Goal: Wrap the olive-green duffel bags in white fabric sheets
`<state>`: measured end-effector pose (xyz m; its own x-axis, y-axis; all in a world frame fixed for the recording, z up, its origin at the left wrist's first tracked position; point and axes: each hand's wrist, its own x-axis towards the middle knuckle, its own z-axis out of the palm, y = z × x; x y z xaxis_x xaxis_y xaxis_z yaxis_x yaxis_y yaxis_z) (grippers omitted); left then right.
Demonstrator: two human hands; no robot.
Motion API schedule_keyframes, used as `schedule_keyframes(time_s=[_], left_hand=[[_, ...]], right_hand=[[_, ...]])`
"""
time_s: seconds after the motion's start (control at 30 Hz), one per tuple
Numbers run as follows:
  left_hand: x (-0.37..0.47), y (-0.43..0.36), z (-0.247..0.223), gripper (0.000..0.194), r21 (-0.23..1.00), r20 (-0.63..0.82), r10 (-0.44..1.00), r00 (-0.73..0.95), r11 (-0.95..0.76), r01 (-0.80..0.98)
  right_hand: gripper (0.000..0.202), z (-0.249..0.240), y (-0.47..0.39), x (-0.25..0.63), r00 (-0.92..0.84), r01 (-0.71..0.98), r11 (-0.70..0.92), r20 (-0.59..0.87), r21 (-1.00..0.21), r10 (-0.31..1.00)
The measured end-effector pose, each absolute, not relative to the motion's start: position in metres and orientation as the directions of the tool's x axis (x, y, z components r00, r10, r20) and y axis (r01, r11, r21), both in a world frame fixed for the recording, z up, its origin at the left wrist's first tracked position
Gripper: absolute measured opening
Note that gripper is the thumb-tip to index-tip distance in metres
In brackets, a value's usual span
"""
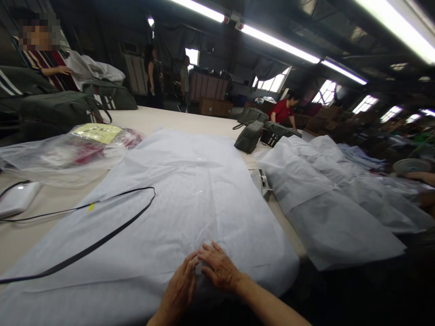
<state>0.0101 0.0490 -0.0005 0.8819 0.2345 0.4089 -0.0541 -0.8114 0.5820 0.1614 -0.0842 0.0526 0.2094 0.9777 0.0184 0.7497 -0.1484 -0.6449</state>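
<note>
My left hand (pixel 180 283) and my right hand (pixel 220 267) rest close together at the near edge of a large white translucent sheet (pixel 170 181), which looks like a plastic bag or a stack of them. The right hand lies palm down with its fingers stretched and a little apart. Turned on its side, the left hand touches the sheet with its fingers extended, partly hidden from view. A faint shiny crease runs up the sheet from my fingertips. Across the sheet's left side lies a black strap (pixel 102 240), looped at its far end.
More white bags (pixel 322 194) are heaped at the right. A grey-white device (pixel 261 183) sits between. Dark green bags (pixel 249 136) stand farther back; others (pixel 61 108) are at the left, near clear plastic with a yellow label (pixel 97 132). Co-workers (pixel 282 111) stand around the table.
</note>
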Motion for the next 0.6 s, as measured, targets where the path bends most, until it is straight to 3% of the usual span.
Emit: schedule_keyframes(time_s=[0.17, 0.33, 0.47, 0.6], left_hand=[[0.020, 0.056, -0.002, 0.067, 0.522, 0.406, 0.208, 0.890, -0.852, -0.039], [0.020, 0.059, -0.012, 0.064, 0.474, 0.441, 0.150, 0.885, -0.876, -0.088], [0.018, 0.058, -0.015, 0.055, 0.482, 0.447, 0.144, 0.883, -0.870, -0.102], [0.019, 0.057, -0.014, 0.054, 0.533, 0.452, 0.206, 0.868, -0.843, -0.077]], right_hand=[[0.048, 0.043, -0.079, 0.158, 0.363, 0.639, -0.240, 0.011, -0.731, 0.932], [0.057, 0.039, -0.067, 0.153, 0.551, 0.444, -0.315, -0.022, -0.839, 0.834], [0.079, 0.031, -0.060, 0.141, 0.559, 0.510, -0.369, -0.026, -0.777, 0.829], [0.076, 0.030, -0.061, 0.128, 0.508, 0.649, -0.350, 0.043, -0.676, 0.860]])
